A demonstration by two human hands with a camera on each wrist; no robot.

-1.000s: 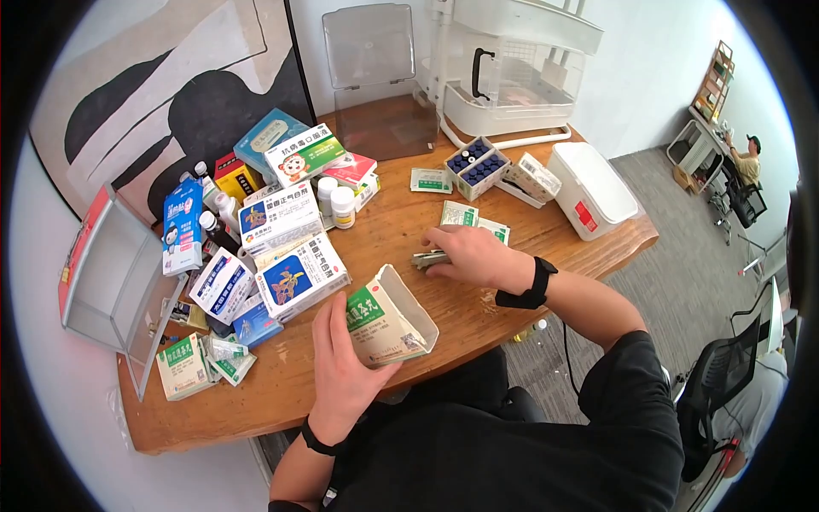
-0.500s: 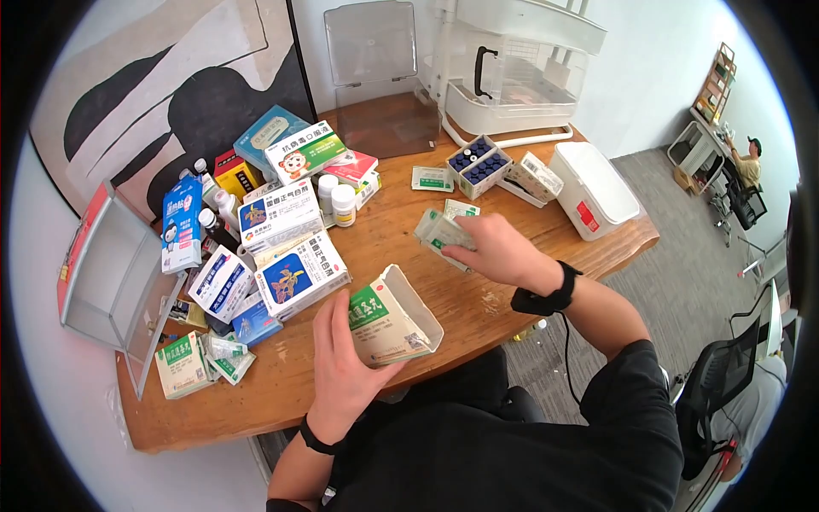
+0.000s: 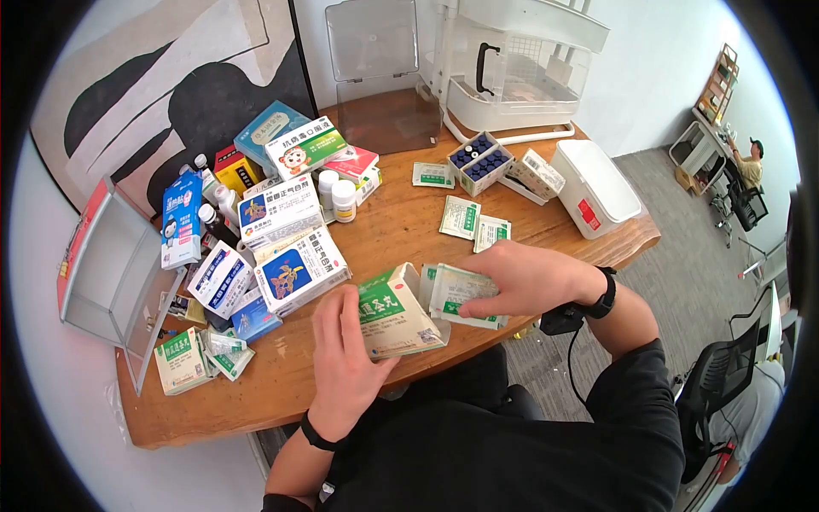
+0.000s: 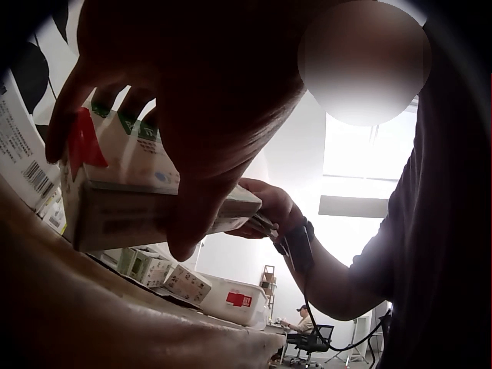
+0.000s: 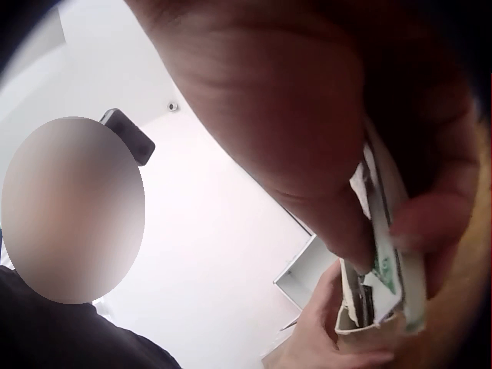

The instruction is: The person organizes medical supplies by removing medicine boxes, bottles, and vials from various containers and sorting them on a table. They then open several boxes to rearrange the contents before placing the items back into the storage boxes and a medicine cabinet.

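Observation:
My left hand (image 3: 343, 371) grips a cream and green medicine box (image 3: 394, 322) near the front edge of the table, its open end facing right. In the left wrist view the thumb and fingers span this box (image 4: 127, 196). Between the thumb and fingers of my right hand (image 3: 537, 277) is a small stack of white and green sachets (image 3: 465, 297). The stack's left end meets the box's opening. From the right wrist view, the sachets (image 5: 384, 280) stand partly within the box mouth. Two loose sachets (image 3: 461, 217) lie just beyond the right hand.
Medicine boxes (image 3: 299, 269) and bottles (image 3: 344, 200) crowd the left side. Another green and cream box (image 3: 182, 363) lies at the near left. Toward the back right are another sachet (image 3: 433, 175), a box of blue-capped vials (image 3: 480, 162) and a white tub (image 3: 595, 188).
My right hand has lifted the sachet stack off the table and brought it toward me to the box's open end. The left hand has tipped the box slightly, still holding it.

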